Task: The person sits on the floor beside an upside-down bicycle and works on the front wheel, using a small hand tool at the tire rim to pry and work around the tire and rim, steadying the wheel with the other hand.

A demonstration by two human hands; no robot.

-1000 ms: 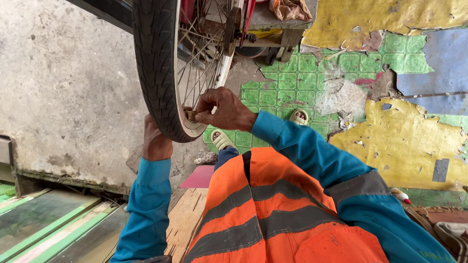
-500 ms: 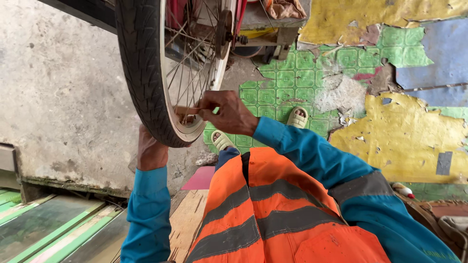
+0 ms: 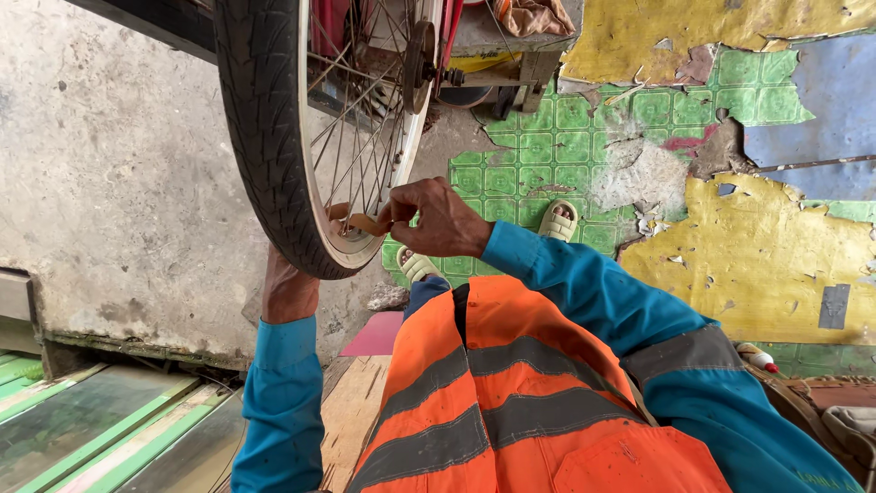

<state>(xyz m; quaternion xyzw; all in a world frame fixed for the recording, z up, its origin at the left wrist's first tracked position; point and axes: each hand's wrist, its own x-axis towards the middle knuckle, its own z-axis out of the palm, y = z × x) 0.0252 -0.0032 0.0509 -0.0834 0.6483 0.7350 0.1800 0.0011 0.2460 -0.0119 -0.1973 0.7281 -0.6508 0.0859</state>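
Wheel (image 3: 274, 137) between both hands; sandals (image 3: 558, 219) beyond.

The black tyre (image 3: 265, 137) and its pale rim (image 3: 315, 183) block the way from the left — a hand cannot cross them. Inside the wheel the thin spokes (image 3: 365, 137) leave only narrow gaps, and the hub (image 3: 418, 55) closes the upper part. The right hand (image 3: 438, 219) fills the gap beside the rim. To the right of the wheel, above the green tiled floor (image 3: 529, 164), the room is open. The left hand (image 3: 287, 292) sits under the tyre, close to the concrete wall (image 3: 109, 183).
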